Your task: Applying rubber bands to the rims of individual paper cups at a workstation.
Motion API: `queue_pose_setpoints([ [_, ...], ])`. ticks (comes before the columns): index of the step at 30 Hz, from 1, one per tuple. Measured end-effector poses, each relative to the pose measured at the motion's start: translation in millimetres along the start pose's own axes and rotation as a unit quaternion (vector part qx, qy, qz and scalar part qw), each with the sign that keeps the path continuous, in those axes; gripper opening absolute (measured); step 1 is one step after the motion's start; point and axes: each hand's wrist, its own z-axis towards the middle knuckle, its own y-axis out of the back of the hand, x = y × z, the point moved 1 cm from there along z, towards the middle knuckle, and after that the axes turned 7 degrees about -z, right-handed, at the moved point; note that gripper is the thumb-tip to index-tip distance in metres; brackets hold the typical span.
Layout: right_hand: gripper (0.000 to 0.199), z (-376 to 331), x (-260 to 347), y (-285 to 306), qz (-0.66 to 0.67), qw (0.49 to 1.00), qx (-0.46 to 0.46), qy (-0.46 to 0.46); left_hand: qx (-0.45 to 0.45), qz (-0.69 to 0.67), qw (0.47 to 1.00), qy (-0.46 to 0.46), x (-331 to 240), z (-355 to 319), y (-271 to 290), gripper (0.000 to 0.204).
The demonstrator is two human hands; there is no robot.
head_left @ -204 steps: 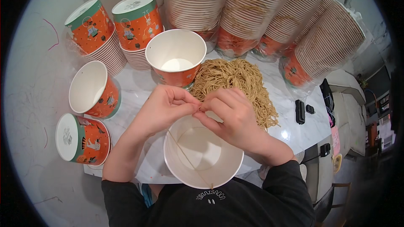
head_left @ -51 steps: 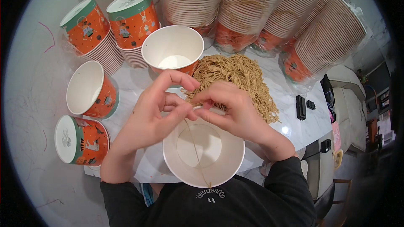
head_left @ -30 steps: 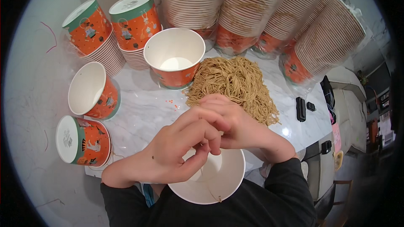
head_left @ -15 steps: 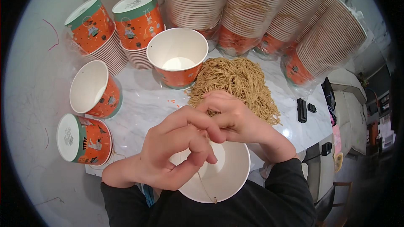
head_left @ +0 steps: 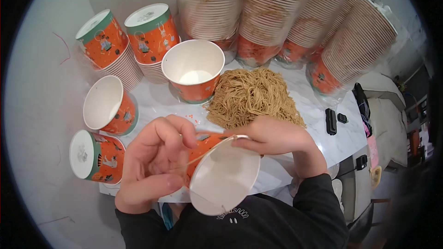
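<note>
A white-lined orange paper bucket (head_left: 226, 173) is tilted in front of my chest, its mouth toward me. My right hand (head_left: 272, 136) grips its far rim, thumb inside and fingers out of sight behind. A thin tan cord (head_left: 195, 158) passes across the bucket's orange outer side, and a strand inside runs to the near rim. Beside the bucket's left wall is my left hand (head_left: 157, 161), fingers apart and loosely curled, slightly blurred. Just beyond the bucket lies a heap of tan cords (head_left: 256, 97).
An upright bucket (head_left: 194, 87) stands left of the heap. Further left are a tilted bucket (head_left: 122, 117), an overturned bucket (head_left: 108, 159) and upside-down stacks (head_left: 154, 41). Tall plastic-wrapped stacks (head_left: 277, 9) line the back. Small black devices (head_left: 331, 121) lie on the marble table (head_left: 318, 150) at right.
My hands have moved apart from above the bucket's mouth. The right now grips its far rim, the left has opened to the left, and the bucket has tipped toward me.
</note>
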Motion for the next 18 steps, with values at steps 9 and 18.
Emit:
queue_pose_setpoints([
  [9,0.078,-9.6,25.2,-3.6,0.080,0.955,-0.279,0.064,-0.235,0.443,0.848,-0.173,30.4,-72.1,32.4,0.051],
  [18,0.083,132.2,137.3,-54.0,0.250,0.860,-0.249,0.370,-0.283,0.682,0.522,-0.427,-33.2,-217.1,65.8,0.029],
])
